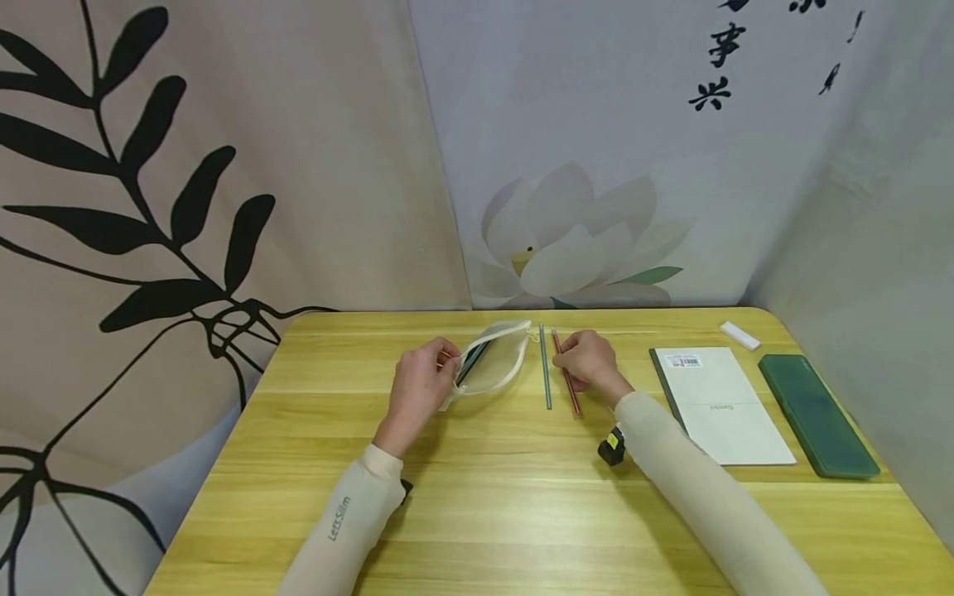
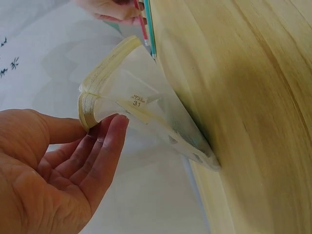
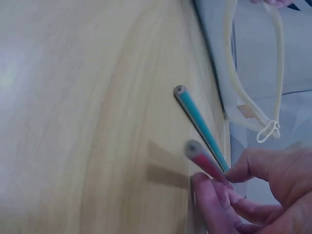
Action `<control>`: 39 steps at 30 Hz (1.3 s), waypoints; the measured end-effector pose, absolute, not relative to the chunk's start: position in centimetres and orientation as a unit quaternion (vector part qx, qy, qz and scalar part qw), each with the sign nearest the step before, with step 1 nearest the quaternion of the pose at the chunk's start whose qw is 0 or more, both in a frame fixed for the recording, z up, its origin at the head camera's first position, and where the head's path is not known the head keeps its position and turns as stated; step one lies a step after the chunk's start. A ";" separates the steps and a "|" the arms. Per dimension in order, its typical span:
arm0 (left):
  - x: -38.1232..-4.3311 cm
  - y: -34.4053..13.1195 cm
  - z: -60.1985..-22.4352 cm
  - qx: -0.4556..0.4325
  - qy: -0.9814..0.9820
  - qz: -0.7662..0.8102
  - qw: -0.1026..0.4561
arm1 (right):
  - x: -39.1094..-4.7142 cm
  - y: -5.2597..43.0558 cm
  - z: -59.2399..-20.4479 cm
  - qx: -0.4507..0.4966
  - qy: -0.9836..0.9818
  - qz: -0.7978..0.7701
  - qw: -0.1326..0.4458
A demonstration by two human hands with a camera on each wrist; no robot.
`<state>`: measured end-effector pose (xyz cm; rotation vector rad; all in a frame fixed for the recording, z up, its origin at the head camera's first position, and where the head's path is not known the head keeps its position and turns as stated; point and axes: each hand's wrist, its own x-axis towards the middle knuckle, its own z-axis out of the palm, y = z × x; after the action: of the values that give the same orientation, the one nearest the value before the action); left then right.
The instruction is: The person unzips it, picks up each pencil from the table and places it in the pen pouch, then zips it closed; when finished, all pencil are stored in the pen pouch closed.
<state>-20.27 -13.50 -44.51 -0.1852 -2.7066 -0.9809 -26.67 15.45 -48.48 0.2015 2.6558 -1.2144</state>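
A whitish see-through zip pouch (image 1: 504,368) stands with its mouth spread at the middle of the table. My left hand (image 1: 421,381) pinches its zippered rim between thumb and fingers, as the left wrist view shows on the pouch (image 2: 141,85). Inside lies something dark and greenish (image 1: 473,362), its kind unclear through the fabric. To the right, my right hand (image 1: 589,362) pinches a red pencil (image 3: 207,163) by thumb and fingertips; its near end looks lifted off the wood. Beside it a teal pencil (image 1: 546,368) lies on the table, between pouch and right hand.
On the right of the wooden table (image 1: 477,513) lie a white-covered notebook (image 1: 726,406), a dark green flat case (image 1: 818,414) and a white eraser-like block (image 1: 740,335). Printed curtains (image 1: 335,165) hang behind the back edge.
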 end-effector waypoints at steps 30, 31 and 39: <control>-20.3 -13.4 -44.5 -0.076 -0.928 -0.341 0.129 | -20.7 10.6 -45.8 0.040 0.604 -0.748 0.272; -20.3 -13.3 -44.5 -0.078 -0.928 -0.341 0.130 | -20.7 10.2 -45.8 0.042 0.594 -0.752 0.283; -20.2 -13.2 -44.4 -0.082 -0.926 -0.346 0.128 | -23.0 7.4 -46.4 0.080 0.542 -0.784 0.292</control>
<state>-20.24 -13.15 -44.39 -0.2377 -2.6925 -1.0076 -23.03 7.42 -46.35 0.2139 1.4452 -2.0883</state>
